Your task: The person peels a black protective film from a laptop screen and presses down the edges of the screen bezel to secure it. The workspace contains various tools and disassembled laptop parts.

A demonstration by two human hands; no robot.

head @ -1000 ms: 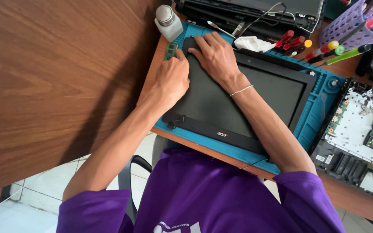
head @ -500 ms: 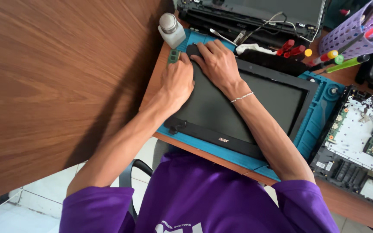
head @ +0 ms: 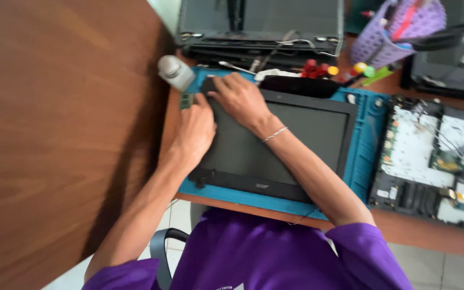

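Both hands work at the screen frame (head: 291, 145) corner: left hand (head: 195, 129) presses flat, right hand (head: 240, 96) pinches the edge; next, a gentle pull up

Soft even daylight, no glare; motion blur smears everything; faint shadow darkens the wooden panel (head: 55, 134).

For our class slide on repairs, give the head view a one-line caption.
Both hands, left hand and right hand, press a laptop screen panel's corner on a blue mat.
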